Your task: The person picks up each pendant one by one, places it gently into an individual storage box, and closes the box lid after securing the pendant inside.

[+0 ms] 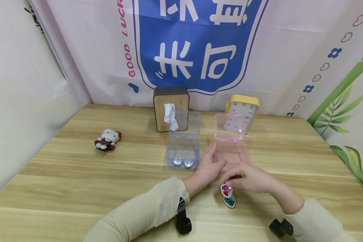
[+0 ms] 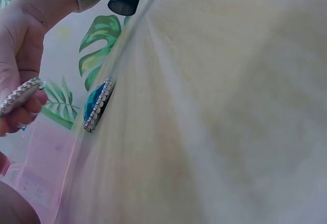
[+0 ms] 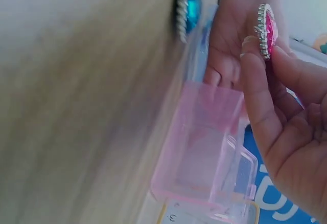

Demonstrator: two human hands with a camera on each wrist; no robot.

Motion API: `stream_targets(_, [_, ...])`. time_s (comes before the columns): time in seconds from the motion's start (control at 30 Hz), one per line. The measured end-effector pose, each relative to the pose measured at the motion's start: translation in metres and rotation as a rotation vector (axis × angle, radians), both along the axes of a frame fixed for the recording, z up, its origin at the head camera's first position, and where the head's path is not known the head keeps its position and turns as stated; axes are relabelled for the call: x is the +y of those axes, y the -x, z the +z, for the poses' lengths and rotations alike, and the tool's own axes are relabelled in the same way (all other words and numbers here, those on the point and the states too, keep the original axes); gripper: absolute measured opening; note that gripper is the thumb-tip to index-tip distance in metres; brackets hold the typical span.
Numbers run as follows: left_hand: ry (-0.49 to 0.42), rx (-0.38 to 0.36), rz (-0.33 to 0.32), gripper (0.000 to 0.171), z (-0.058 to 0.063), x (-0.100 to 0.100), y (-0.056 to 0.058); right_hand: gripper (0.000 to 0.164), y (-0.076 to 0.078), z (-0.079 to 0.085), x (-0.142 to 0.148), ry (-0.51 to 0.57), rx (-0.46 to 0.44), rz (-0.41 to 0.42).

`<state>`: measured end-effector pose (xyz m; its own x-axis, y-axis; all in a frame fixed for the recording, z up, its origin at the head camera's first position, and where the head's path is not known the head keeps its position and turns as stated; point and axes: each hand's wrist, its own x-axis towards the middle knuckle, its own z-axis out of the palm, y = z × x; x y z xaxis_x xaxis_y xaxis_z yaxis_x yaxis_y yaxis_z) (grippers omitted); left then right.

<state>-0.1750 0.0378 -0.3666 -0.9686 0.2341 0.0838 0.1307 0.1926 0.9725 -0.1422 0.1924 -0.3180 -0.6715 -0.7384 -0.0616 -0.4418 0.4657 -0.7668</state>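
- With my right hand [image 1: 251, 178] I'm pinching the pink gem [image 1: 227, 190] between thumb and fingers, holding it above the surface [image 1: 78, 188], in front of the pink box [image 1: 245, 153].
- Near it, the teal gem [image 1: 230, 202] is lying on the surface.
- My left hand [image 1: 208, 167] is touching the pink box's left side, fingers extended.
- Both the pink box and the blue box [image 1: 183, 148] beside it are standing with lids raised.

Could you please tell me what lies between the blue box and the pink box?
In the head view, the left hand is between the blue box and the pink box, with its fingers at the pink box's side.
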Motion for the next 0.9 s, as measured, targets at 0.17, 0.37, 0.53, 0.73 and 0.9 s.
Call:
stream_targets(0.17, [0.006,0.016,0.003,0.074,-0.002,0.000,-0.001,0.017,0.004,0.006,0.005,0.035,-0.055,-0.057])
stream_targets(0.37, [0.002,0.039,-0.020,0.073,-0.005,-0.002,-0.001,0.019,0.009,0.009,0.012,0.078,-0.077,-0.104])
stream_targets(0.53, [-0.009,0.052,-0.040,0.072,-0.006,-0.004,-0.001,0.021,0.015,0.011,0.018,0.078,-0.084,-0.182])
stream_targets(0.73, [-0.020,0.040,-0.048,0.072,-0.007,-0.004,-0.001,0.022,0.023,0.011,0.025,0.076,-0.085,-0.277])
stream_targets(0.9, [-0.013,0.052,-0.043,0.072,-0.009,-0.004,0.000,0.022,0.030,0.011,0.027,0.046,-0.045,-0.356])
